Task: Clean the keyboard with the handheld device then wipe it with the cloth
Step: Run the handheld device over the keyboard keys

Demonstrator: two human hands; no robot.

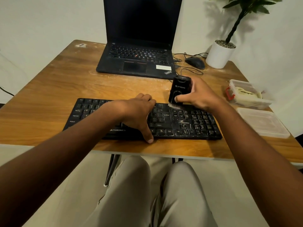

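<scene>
A person sits at a wooden table (49, 89) with a black keyboard (188, 123) lying across its near edge. The left hand (136, 115) rests on the middle of the keyboard, palm down, fingers curled over the far rim and the thumb stretched down across the near rim to the table top, so it clasps the board from both sides. The right hand (199, 94) grips a black handheld device (179, 89) and holds it upright, a little tilted, at the far edge of the keyboard, right of the middle; the thumb presses its front face and the fingers wrap behind it. The device's lower end, with pale bristles, touches the top row of keys. White dust speckles the right part of the keyboard, thickest around the arrow keys and the number pad.

To the right stands a clear box (255, 102) with a red clasp, and the pale cloth (247, 93) lies crumpled inside it, well apart from the keyboard. A clear lid (264, 122) lies just in front of the box. Behind the keyboard an open laptop (139, 59) shows a dark screen. Right of it sit a black mouse (195, 62) with a looped cable and a plant in a white pot (218, 54) at the table's far corner
</scene>
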